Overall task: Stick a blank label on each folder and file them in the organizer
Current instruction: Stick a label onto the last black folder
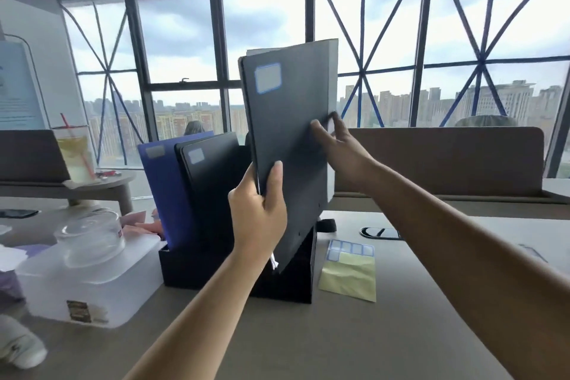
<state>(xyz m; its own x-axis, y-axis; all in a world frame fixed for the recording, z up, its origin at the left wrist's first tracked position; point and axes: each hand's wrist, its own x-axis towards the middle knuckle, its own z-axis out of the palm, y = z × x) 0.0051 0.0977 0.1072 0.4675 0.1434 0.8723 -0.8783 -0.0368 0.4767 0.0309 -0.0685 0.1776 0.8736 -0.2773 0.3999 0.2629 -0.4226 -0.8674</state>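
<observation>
I hold a black folder (293, 120) upright above the black organizer (197, 268), its lower corner down at the organizer's right end. A blank blue-edged label (267, 78) is stuck near its top left corner. My left hand (259, 213) grips the folder's left edge. My right hand (339, 148) pinches its right edge. In the organizer stand a blue folder (163, 194) and a black folder (212, 170), each with a label near the top. A label sheet (350, 268) with blue-edged blanks lies on the desk to the right of the organizer.
A translucent white box (92, 287) with a clear lidded jar (92, 234) on it sits left of the organizer. A drink cup with a straw (75, 154) stands on a shelf at the far left. A brown desk divider (447, 160) runs behind. Windows fill the background.
</observation>
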